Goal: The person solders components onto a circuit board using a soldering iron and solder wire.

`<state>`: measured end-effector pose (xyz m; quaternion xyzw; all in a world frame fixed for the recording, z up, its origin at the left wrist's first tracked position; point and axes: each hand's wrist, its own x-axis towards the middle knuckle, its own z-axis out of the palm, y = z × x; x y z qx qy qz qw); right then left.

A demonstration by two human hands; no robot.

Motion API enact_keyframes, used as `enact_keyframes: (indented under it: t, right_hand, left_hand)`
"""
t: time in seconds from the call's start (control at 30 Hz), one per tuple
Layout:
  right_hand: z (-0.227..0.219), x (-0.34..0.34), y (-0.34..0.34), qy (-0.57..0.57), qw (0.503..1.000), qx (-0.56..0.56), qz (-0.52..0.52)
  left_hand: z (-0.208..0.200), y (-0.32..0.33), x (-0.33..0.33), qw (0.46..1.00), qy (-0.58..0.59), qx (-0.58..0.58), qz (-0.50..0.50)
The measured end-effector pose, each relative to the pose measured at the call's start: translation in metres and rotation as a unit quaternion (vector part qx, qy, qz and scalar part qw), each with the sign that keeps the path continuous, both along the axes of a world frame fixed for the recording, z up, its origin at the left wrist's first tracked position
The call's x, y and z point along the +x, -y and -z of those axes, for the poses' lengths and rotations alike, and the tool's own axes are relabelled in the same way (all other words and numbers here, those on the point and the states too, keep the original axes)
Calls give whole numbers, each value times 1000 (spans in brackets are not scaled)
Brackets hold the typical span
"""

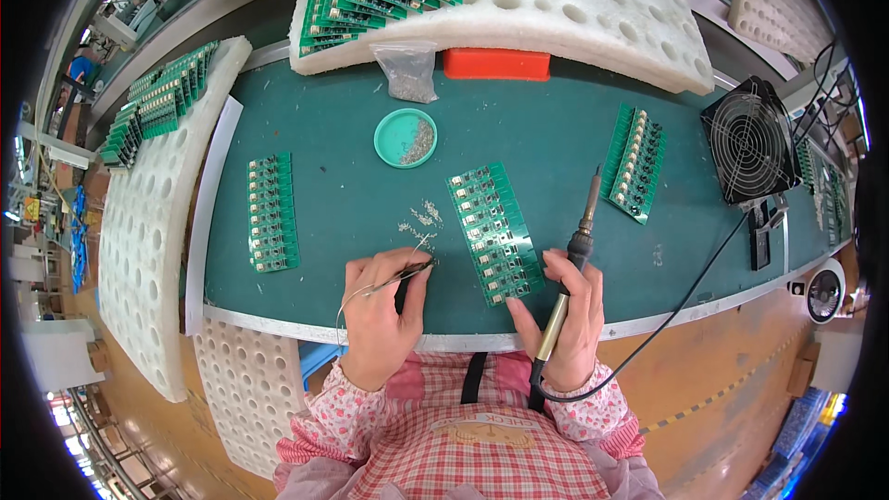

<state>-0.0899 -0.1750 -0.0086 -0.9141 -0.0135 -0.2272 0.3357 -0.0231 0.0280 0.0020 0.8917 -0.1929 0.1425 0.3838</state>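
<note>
Left hand: at 8 o'clock from the central board; thumb and fingers pinched nearly closed on a slim metal tool (400,275), with a thin wire (341,310) looping by the fingers; left hand (380,322).
Right hand (576,322): between 4 and 5 o'clock; fingers curled round a soldering iron (580,246), its tip upward near the right-hand board (634,165); thumb at the central board's lower edge – contact cannot be told.
Central board (495,233): green, flat on the bench (347,176), between the hands, slightly tilted.
Edges and room: the bench's pale front edge runs at 6 o'clock, under the wrists; bare green surface lies at 10 o'clock, before the left-hand board (271,213).
Around: metal snippets (424,215) at 9 o'clock; green dish (393,137) between 10 and 11; red block (496,65) at 12.
In the way: fan (746,143) toward 2 o'clock – the iron's black cord (716,261) sweeps below it.
</note>
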Motion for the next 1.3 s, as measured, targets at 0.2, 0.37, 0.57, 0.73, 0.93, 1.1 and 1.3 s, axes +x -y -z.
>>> enact_keyframes:
  t: [0.2,0.37,0.57,0.73,0.93,1.1,1.3]
  right_hand:
    - [-1,1,-1,-2,1000,6,5]
    - [-1,1,-1,-2,1000,2,9]
    - [-2,0,-1,-2,1000,6,9]
    - [0,0,1,16,1000,19,7]
    - [-2,1,-1,2,1000,4,5]
    - [-6,2,-3,-5,1000,2,3]
    - [-5,-2,5,21,995,99,8]
  left_hand:
    - [1,-2,1,1000,7,10,5]
    - [1,-2,1,1000,14,21,5]
    - [0,0,0,1000,-3,7,-1]
    - [2,0,1,1000,11,-3,1]
    - [-2,9,-11,999,-34,-33,10]
    - [1,28,-16,993,-69,-80,45]
    - [2,36,-15,996,-45,-60,57]
